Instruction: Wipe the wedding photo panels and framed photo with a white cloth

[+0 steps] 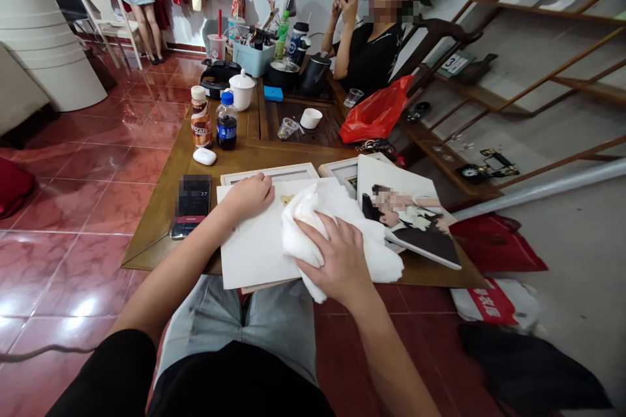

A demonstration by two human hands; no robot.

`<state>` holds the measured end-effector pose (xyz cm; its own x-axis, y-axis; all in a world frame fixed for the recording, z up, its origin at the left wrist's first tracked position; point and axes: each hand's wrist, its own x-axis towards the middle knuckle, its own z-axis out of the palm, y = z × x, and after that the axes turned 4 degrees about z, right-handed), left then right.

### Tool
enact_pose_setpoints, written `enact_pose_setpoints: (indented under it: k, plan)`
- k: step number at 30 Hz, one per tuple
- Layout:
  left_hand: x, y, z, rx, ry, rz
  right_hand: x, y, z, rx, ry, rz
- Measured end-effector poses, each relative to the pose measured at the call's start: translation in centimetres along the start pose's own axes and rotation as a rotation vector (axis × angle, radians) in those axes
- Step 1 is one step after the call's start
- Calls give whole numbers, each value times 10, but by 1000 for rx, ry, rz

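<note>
A crumpled white cloth (337,221) is held under the right hand (337,260), whose grip is partly closed: the fingers are curled over the near end of the cloth and the palm is pressed down on it. The cloth is spread from that grip away and to the right, over the right part of a white board (254,241) and onto the lower edge of a printed photo panel (415,221).

The left hand (249,195) is laid on the far left part of the white board, with its fingers bent into a loose fist and its knuckles turned down; nothing is seen enclosed in that grip, the board only being pressed flat.

The board lies flat on the wooden worktop (161,208), its near edge overhanging towards the person's lap. Its long axis cannot be told, as the right part is covered.

Just beyond the left grip a light picture frame (274,172) is seen, and to the left of it a dark phone (192,205). Farther off, a white earbud case (204,156), a coffee bottle (200,117) and a cola bottle (227,120) stand. A red plastic bag (376,114) lies well beyond the right grip.
</note>
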<state>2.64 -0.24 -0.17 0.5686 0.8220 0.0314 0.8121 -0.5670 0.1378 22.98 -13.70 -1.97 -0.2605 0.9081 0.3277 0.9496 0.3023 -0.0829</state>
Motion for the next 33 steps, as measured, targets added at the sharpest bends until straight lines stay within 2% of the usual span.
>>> enact_pose_setpoints:
  k: [6, 13, 16, 26, 29, 33]
  plan:
    - [0, 0, 0, -12, -1, 5, 21, 11, 2, 34, -62, 36]
    - [1, -1, 2, -17, 12, 10, 56, 17, 11, 22, 10, 132]
    - [1, -1, 2, -18, 10, 10, 51, 16, 12, 7, 34, 135]
    - [0, -1, 0, -16, 4, 14, -5, 16, 2, -48, 46, 114]
    - [0, -1, 1, -12, 3, 13, 0, 19, 2, -48, 17, 126]
    - [-1, -2, 1, -14, 9, 13, 26, 27, 7, -50, 7, 174]
